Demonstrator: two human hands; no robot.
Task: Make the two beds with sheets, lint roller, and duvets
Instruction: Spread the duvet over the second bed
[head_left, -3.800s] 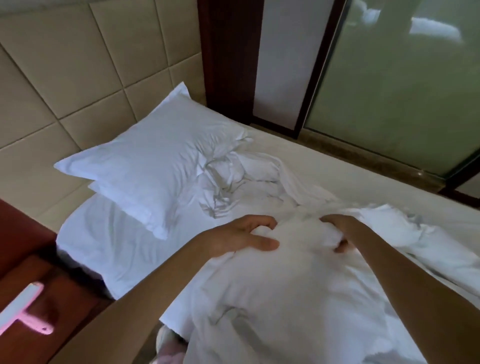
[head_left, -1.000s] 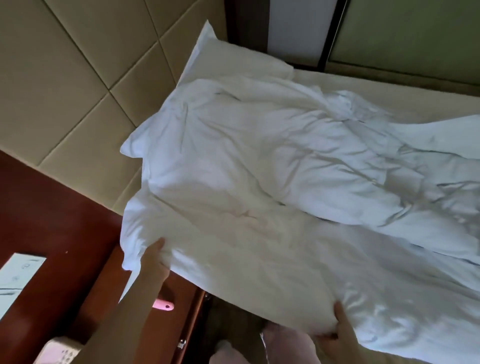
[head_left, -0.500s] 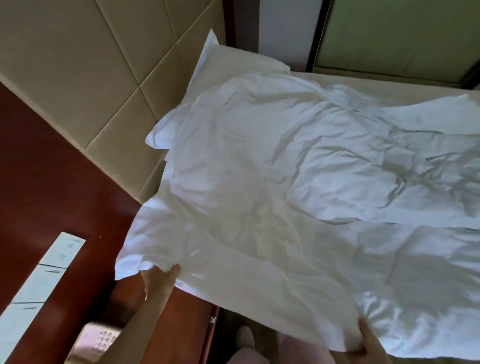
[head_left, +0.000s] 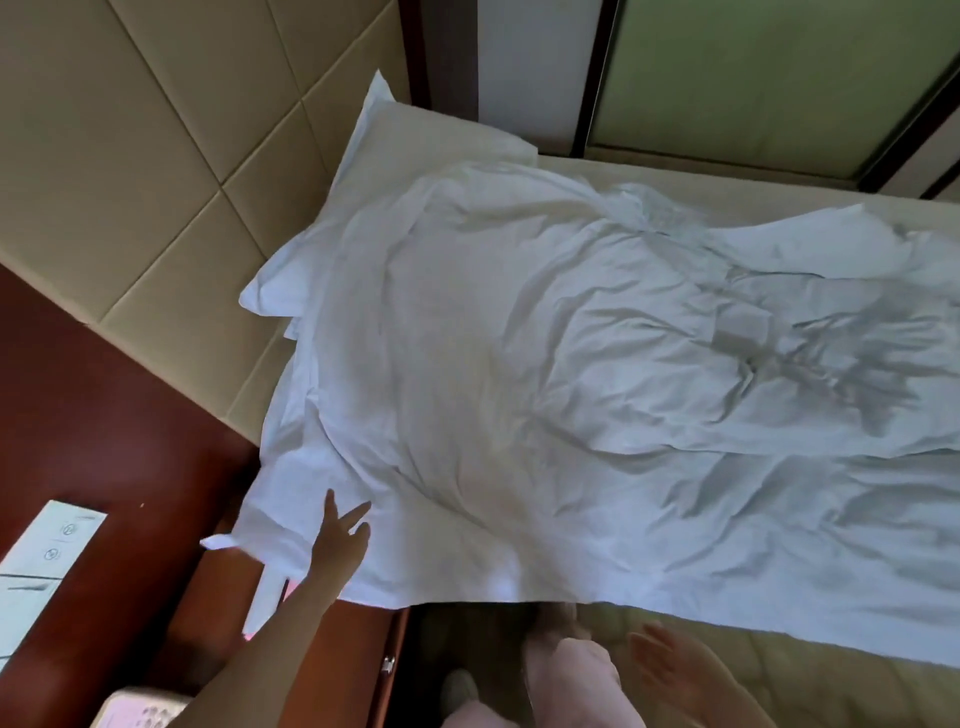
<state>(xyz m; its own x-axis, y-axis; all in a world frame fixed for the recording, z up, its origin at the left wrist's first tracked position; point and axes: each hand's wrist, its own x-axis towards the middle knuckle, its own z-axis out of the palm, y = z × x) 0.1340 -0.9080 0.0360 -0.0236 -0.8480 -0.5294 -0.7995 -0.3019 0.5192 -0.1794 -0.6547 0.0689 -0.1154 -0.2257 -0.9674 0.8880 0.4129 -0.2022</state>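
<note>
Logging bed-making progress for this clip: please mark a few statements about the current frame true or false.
1. The left hand rests with straight fingers on the white sheet. True.
2. The right hand grips the sheet's edge. False: it is open, below that edge, holding nothing.
3. The sheet covers part of the pillow. True.
4. The sheet lies smooth and flat. False: it is heavily wrinkled.

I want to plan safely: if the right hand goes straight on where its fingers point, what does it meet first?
Probably the near edge of the white sheet, above the bare mattress; the right hand is blurred, so depth is unclear.
</note>
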